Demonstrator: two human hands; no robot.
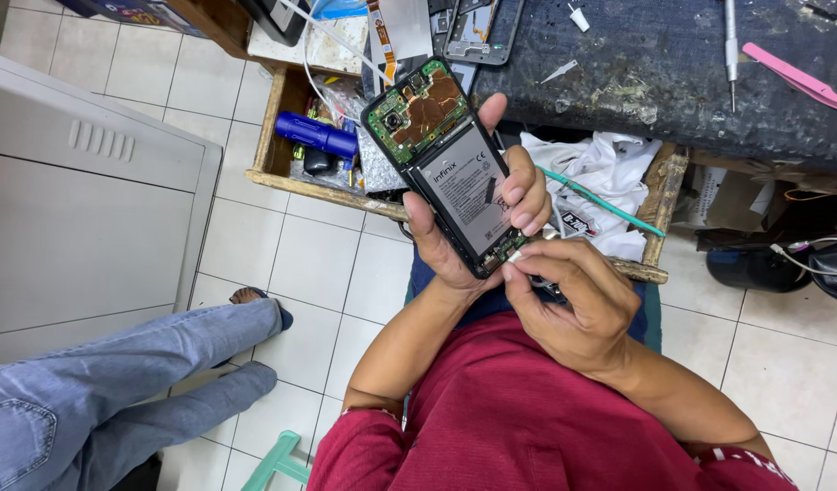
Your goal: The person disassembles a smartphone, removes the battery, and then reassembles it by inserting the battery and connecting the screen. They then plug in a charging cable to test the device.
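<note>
We held the opened phone [455, 173] in our left hand [473, 232], fingers wrapped round it. Our right hand [568, 305], fingers pinched narrow, worked its lower-edge board; the next move likely required steady, fine prying.

Dark, stained workbench top [673, 82] along upper right. On it: pink tweezers [798, 80] at right edge, slim metal screwdriver [730, 45] just left of them, small white cap [578, 17], small pale pointed pick [558, 71], phone frame [480, 32] at top centre. Open wooden drawer [275, 127] under bench edge holds blue cylinder [315, 135], foil bag and wires. Second wooden tray [659, 195] holds white cloth [600, 173], with teal stick [600, 202] across it. White tiled floor [318, 264] below; green stool [278, 462] stands on it.
</note>
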